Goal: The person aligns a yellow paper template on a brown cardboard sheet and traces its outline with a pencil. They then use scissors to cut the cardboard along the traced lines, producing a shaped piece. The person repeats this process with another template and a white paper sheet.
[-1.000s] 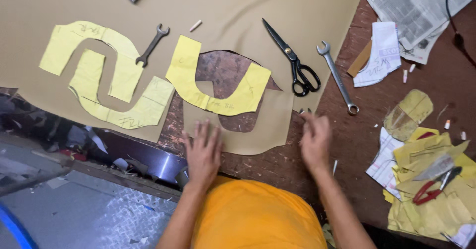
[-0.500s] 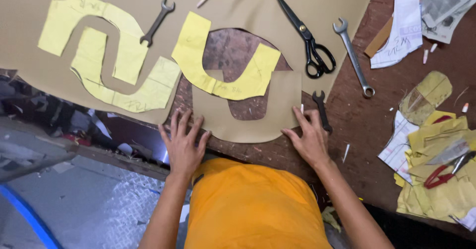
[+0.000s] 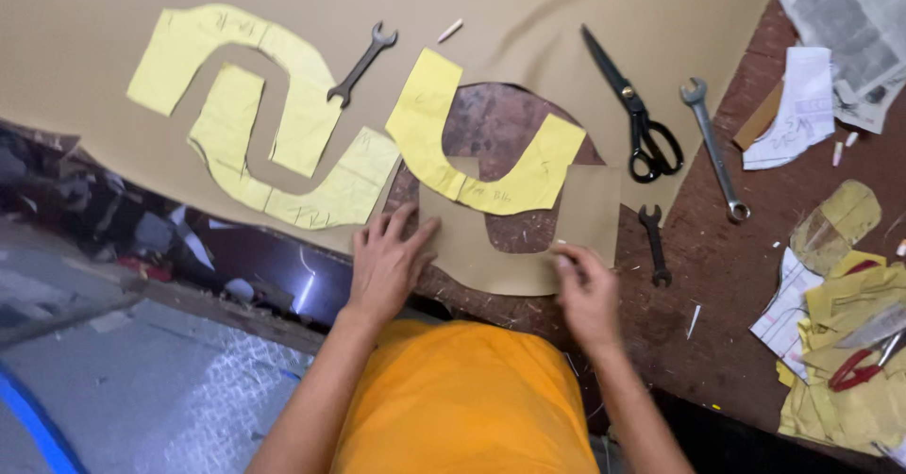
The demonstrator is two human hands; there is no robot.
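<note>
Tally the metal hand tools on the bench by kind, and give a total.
Wrenches: 3 – dark one on the brown sheet, silver one, small dark one
Black scissors: 1
Red-handled cutters, partly hidden under yellow scraps: 1
Total: 5

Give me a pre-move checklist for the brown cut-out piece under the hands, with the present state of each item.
1. Left hand flat on the brown U-shaped piece: ok, the palm lies on its left arm.
2. Right hand on the piece: ok, fingertips press its lower right edge.
3. Yellow pattern lined up with the piece: not ok, it overlaps only the piece's upper part, at an angle.
4. Small black wrench off the piece: ok, it lies just right of it on the table.
5. Scissors within view: ok, lying shut on the big brown sheet.
6. Piece fully cut free: cannot tell.
</note>
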